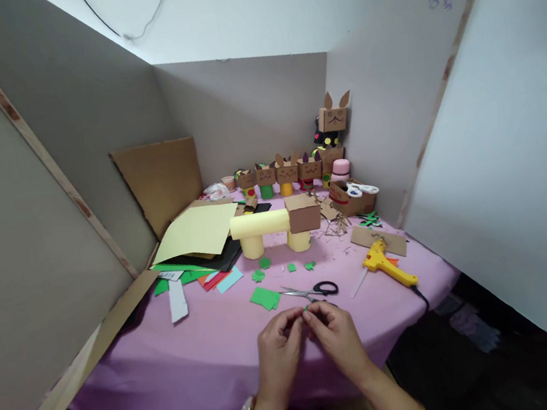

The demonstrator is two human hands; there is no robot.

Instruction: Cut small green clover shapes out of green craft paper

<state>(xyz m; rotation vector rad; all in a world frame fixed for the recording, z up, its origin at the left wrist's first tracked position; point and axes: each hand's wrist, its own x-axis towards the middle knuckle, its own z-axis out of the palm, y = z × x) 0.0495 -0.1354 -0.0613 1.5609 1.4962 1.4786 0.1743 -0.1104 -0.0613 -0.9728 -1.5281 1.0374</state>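
My left hand [278,349] and my right hand [338,336] meet fingertip to fingertip over the front of the table, both pinching. Between them peeks a small green paper piece [306,308], mostly hidden by my fingers. Black-handled scissors [309,290] lie just beyond, blades pointing left and partly open. Left of them rest green paper scraps [265,297]. Small green flower-like cutouts, one of them a clover shape [258,275], are scattered behind. Farther back stands a yellow paper-tube figure [260,224] with a brown cardboard box [303,213] at its right end.
A yellow glue gun [386,263] leans on a cardboard strip [358,237] at right, its cord running off the edge. Paper sheets [201,230] pile up at left. Several box-headed animal figures [286,171] line the back, near a box holding white scissors [362,188]. Partitions enclose the table.
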